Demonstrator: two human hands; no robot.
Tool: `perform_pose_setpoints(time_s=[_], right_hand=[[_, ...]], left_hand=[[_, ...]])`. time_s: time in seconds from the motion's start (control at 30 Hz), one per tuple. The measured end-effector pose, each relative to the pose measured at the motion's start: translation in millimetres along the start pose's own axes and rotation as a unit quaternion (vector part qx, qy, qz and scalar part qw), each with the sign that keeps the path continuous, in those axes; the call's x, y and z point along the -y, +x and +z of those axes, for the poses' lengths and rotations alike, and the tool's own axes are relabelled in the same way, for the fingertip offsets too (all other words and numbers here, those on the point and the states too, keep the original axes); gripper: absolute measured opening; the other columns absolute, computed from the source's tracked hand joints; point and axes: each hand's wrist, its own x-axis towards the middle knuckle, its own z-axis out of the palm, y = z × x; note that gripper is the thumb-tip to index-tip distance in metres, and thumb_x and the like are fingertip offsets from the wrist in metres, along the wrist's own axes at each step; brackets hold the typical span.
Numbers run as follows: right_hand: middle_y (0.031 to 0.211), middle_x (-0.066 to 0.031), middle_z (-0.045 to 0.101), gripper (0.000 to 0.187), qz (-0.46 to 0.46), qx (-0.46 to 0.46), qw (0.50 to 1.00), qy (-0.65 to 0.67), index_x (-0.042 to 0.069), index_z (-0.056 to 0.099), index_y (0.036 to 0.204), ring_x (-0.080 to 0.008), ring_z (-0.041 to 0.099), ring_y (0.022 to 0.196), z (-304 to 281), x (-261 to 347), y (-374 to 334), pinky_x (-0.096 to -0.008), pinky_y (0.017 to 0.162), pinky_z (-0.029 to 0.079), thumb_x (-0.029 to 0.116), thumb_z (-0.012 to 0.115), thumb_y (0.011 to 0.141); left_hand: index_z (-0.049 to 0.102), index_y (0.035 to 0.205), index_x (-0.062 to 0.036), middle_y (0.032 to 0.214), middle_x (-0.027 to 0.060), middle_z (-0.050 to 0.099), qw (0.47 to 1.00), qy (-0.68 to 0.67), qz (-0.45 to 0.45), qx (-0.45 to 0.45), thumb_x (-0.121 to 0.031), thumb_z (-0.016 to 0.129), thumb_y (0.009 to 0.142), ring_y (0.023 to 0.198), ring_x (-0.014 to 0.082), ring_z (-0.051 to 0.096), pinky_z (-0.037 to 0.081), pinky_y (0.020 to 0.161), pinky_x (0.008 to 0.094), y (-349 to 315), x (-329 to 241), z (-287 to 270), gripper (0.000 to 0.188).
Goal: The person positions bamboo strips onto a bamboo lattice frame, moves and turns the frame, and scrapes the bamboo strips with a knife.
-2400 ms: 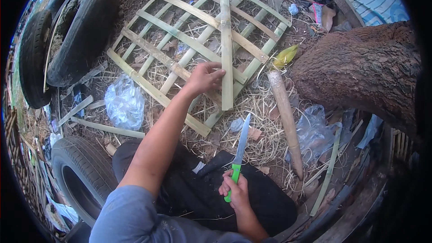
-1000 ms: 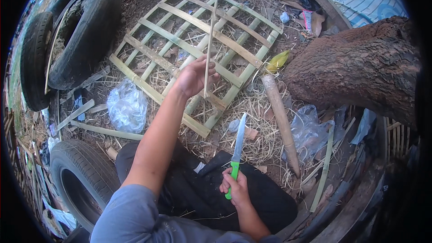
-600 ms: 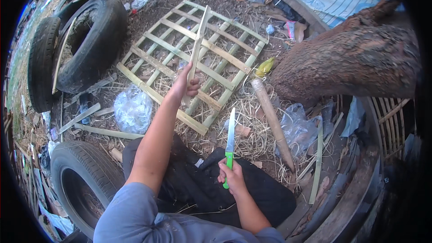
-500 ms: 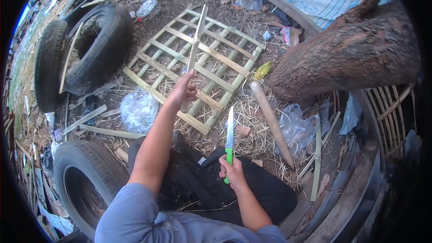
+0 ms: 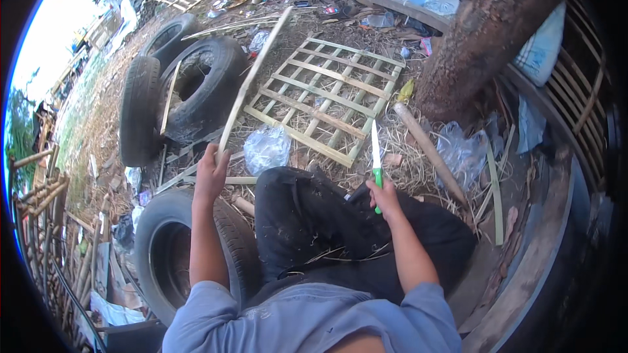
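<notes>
My left hand (image 5: 211, 173) is closed around the lower end of a long bamboo strip (image 5: 245, 85), which slants up and away to the right. My right hand (image 5: 384, 196) grips the green handle of a knife (image 5: 375, 147), its bare blade pointing away from me over the straw. A lattice panel of crossed bamboo slats (image 5: 320, 117) lies flat on the ground ahead of my knees, apart from both hands. A clear plastic bag (image 5: 267, 149) sits between the strip and the panel's near left corner.
Several old tyres (image 5: 212, 82) lie to the left, one (image 5: 157, 242) close beside my left arm. A round wooden stick (image 5: 428, 150) rests right of the panel, near a thick tree trunk (image 5: 490, 33). More clear plastic (image 5: 463, 153) and loose bamboo strips (image 5: 495, 193) are at the right.
My left hand has moved left and nearer with the bamboo strip, away from over the lattice panel. The view has shifted leftward. The knife stays upright in my right hand.
</notes>
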Motion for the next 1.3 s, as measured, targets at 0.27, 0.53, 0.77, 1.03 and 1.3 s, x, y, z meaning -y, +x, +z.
perform_pose_setpoints(time_s=[0.27,0.53,0.77,1.03,1.3], right_hand=[[0.056,0.0006,0.045,0.034,-0.026,-0.041,0.999,-0.021,0.003,0.055,0.089,-0.0079,0.042,0.040,-20.0,0.5,-10.5,-0.0239,0.037,0.036,0.036,0.052,0.094],[0.052,0.0006,0.042,0.044,-0.097,-0.047,0.993,-0.042,0.002,0.055,0.090,-0.0080,0.040,0.038,-23.6,-5.0,-11.4,-0.0239,0.036,0.035,0.043,0.040,0.098],[0.053,-0.0003,0.045,0.045,-0.093,-0.036,0.993,-0.069,0.002,0.056,0.088,-0.0080,0.042,0.040,-13.4,-2.3,-10.2,-0.0248,0.038,0.036,0.044,0.042,0.098],[0.052,0.0004,0.043,0.042,-0.092,-0.040,0.993,-0.063,0.003,0.055,0.087,-0.0071,0.039,0.039,-15.1,-10.7,-4.7,-0.0242,0.037,0.035,0.042,0.042,0.098],[0.051,0.0009,0.042,0.043,-0.085,-0.045,0.993,-0.070,0.003,0.054,0.087,-0.0070,0.038,0.038,-14.1,-13.0,-1.7,-0.0237,0.036,0.034,0.043,0.042,0.098]], left_hand=[[0.051,0.097,-0.0016,0.071,0.0226,0.060,0.996,-0.016,-0.047,0.069,-0.033,0.054,0.092,0.069,0.0417,0.060,0.044,0.063,0.0464,-76.5,-21.6,44.0,0.032],[0.046,0.094,-0.0048,0.071,0.0201,0.063,0.977,0.159,0.081,0.119,-0.038,0.056,0.089,0.068,0.0408,0.062,0.048,0.059,0.0502,-103.9,-35.2,122.3,0.035],[0.046,0.089,-0.0052,0.068,0.0164,0.062,0.974,0.177,0.099,0.097,-0.036,0.056,0.090,0.065,0.0363,0.063,0.048,0.054,0.0465,-103.3,-38.4,123.8,0.032],[0.047,0.090,-0.0059,0.068,0.0157,0.062,0.977,0.163,0.104,0.089,-0.035,0.057,0.089,0.064,0.0354,0.063,0.048,0.054,0.0452,-102.8,-40.1,124.2,0.031],[0.047,0.091,-0.0065,0.067,0.0150,0.062,0.980,0.146,0.098,0.094,-0.036,0.057,0.089,0.063,0.0347,0.063,0.048,0.054,0.0449,-100.7,-39.1,122.2,0.031]])
